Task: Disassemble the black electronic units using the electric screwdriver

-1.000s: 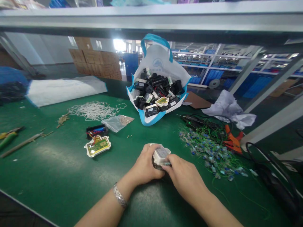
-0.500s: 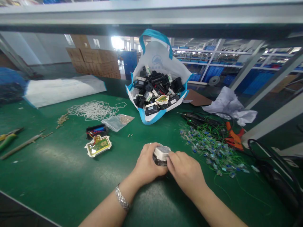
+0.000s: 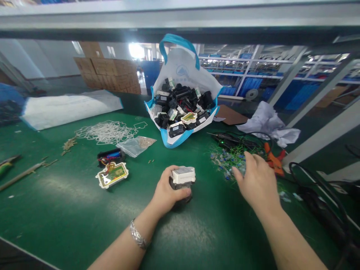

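My left hand (image 3: 168, 193) is wrapped round a small plastic device with a white top and a black lower part (image 3: 183, 176), low over the bench near its middle. My right hand (image 3: 258, 183) is over a pile of green threads with bluish clear tabs (image 3: 226, 159), its thumb apart from the fingers and nothing visible in it. Part of that pile is hidden behind the hand. To the left lies an opened device, its black housing (image 3: 111, 155) wired to a white-rimmed cover with a circuit board (image 3: 112, 175).
A white-and-blue bag (image 3: 174, 141) full of black devices stands at the back. White ring seals (image 3: 109, 131), a clear bag of small parts (image 3: 136, 145) and pliers (image 3: 7, 165) lie left. A black cabled tool (image 3: 225, 140), orange clamp (image 3: 272, 161) and crumpled paper (image 3: 267, 120) lie right.
My right hand has let go of the device and moved right, over the green threads. My left hand still holds the device, now a little further left in view. The view has shifted slightly.
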### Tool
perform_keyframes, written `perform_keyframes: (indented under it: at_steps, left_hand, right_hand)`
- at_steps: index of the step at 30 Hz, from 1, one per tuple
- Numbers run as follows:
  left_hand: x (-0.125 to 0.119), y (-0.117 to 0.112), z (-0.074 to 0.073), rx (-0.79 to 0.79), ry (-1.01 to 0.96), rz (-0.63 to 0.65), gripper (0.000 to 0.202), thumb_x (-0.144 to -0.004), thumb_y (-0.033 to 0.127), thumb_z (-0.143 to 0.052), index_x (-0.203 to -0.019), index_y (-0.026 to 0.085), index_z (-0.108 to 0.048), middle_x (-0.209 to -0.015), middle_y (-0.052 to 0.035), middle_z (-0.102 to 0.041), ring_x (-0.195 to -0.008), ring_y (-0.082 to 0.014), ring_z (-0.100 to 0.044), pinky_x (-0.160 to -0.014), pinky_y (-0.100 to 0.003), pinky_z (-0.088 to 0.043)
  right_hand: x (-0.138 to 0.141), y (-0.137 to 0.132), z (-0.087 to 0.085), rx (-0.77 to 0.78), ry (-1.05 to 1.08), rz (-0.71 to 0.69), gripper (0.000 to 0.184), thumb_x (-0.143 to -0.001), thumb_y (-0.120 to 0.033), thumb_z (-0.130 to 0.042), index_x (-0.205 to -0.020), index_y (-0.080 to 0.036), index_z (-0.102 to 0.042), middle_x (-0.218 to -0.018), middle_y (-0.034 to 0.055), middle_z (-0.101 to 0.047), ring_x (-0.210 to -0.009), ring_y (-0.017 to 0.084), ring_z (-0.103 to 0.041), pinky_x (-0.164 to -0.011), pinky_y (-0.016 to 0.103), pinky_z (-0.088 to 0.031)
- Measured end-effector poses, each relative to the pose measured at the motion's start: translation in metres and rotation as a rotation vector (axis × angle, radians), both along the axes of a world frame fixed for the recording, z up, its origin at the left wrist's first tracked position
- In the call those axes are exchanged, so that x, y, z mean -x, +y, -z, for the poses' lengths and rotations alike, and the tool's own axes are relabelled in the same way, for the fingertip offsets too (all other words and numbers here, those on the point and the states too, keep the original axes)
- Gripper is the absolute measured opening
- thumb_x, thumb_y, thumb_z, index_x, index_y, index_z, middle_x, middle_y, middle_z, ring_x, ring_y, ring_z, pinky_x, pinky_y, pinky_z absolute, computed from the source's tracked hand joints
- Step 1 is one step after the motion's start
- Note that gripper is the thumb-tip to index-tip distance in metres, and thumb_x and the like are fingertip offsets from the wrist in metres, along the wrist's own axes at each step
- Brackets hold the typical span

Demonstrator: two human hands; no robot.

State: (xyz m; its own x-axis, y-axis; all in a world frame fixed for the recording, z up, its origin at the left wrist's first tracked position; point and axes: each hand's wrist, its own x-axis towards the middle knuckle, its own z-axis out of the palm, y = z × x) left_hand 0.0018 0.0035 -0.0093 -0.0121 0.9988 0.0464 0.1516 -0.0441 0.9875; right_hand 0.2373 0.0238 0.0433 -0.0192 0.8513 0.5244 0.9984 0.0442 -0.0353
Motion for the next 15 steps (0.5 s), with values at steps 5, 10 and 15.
perform_keyframes:
  at_steps: [5,10,15]
  left_hand:
    - [-0.004,0.000,0.005,-0.026,-0.128,-0.091,0.064,-0.057,0.034,-0.070,-0.111,0.019,-0.040,-0.103,-0.0058,-0.056,-0.091,-0.0203,-0.055,-0.083,-0.034,-0.043]
    - [-0.013,-0.007,0.010,-0.072,-0.086,-0.066,0.068,-0.065,0.048,-0.063,-0.118,0.018,-0.035,-0.119,-0.0113,-0.047,-0.109,-0.0240,-0.046,-0.094,-0.038,-0.036]
    - [-0.017,-0.014,0.013,-0.160,-0.236,0.222,0.074,-0.075,0.058,-0.047,-0.131,0.018,-0.020,-0.132,-0.0139,-0.031,-0.116,-0.0250,-0.039,-0.088,-0.035,-0.041]
  right_hand:
    - [0.056,-0.029,0.010,0.591,0.626,-0.550,0.070,-0.077,-0.032,-0.056,-0.135,-0.017,-0.019,-0.130,0.0116,-0.035,-0.111,0.022,-0.043,-0.092,0.038,-0.039]
    - [0.092,-0.044,0.023,0.593,0.879,-0.577,0.081,-0.071,-0.025,-0.060,-0.135,-0.019,-0.012,-0.134,0.0110,-0.029,-0.119,0.022,-0.034,-0.101,0.039,-0.028]
    - [0.073,-0.022,0.028,0.417,1.343,-0.439,0.070,-0.065,-0.035,-0.068,-0.123,-0.017,-0.032,-0.112,0.0111,-0.051,-0.101,0.026,-0.050,-0.091,0.043,-0.037]
